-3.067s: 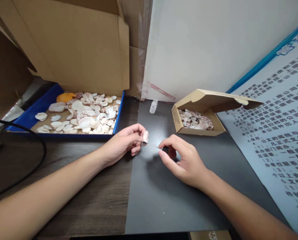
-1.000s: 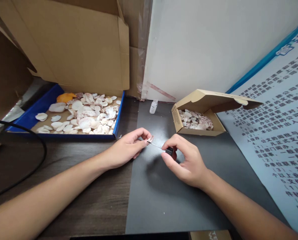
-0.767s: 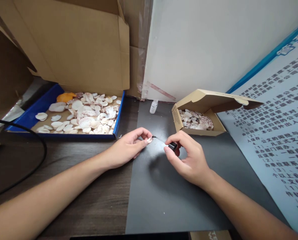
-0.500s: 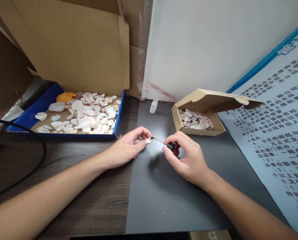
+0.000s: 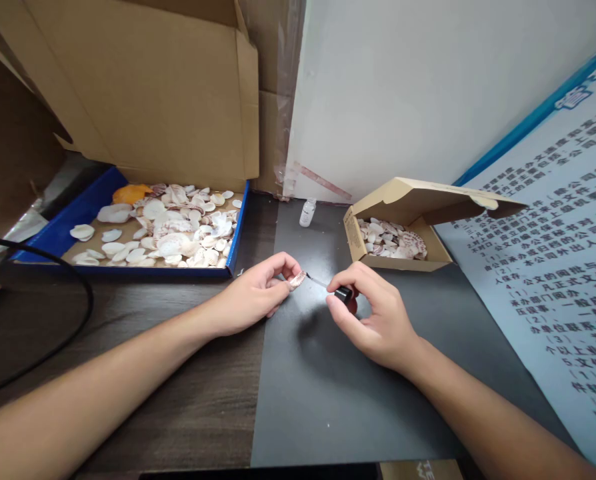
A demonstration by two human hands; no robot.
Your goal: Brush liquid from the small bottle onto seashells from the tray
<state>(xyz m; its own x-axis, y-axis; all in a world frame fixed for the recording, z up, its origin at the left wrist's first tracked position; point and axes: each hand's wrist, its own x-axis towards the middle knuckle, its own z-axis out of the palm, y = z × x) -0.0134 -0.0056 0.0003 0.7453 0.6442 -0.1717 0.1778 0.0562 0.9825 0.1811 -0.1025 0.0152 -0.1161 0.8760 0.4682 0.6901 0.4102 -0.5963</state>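
Observation:
Between thumb and fingers, my left hand [image 5: 263, 290] pinches a small speckled seashell [image 5: 298, 281] above the left edge of the grey mat. My right hand [image 5: 373, 310] grips the black cap of a thin-stemmed brush [image 5: 343, 294]. The brush's dark tip lies right at the shell's edge; whether it touches cannot be made out. Behind the hands a small clear bottle [image 5: 307, 213] with a pale label stands upright without a cap.
A blue-sided box [image 5: 143, 272] full of seashells lies at left, its cardboard lid raised. At right, a smaller cardboard box [image 5: 403, 265] holds more shells. A black cable [image 5: 91, 307] curves along the far left. A printed sheet [image 5: 543, 267] borders the mat [image 5: 298, 413].
The shell has turned slightly in my left hand, showing more of its face. The brush tip has shifted a little right, from over the shell to its edge.

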